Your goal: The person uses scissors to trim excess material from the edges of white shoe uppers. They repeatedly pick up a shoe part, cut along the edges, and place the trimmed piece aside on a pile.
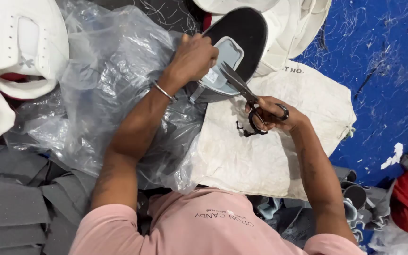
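a clear plastic sheet [105, 80] and a white sack [260, 156] are spread underneath. a black-and-grey shoe part [234, 47] is gripped above them by the left hand [192, 59]. scissors [249, 97], blades at its edge, are grasped by the right hand [277, 113].

Crowded at upper left by white shoe uppers [20, 47] and crumpled clear plastic [105, 80]; hemmed at lower left by stacked grey pieces [10, 203]. Open only across the cream sack [256, 156] at centre and blue floor [388, 71] at right.
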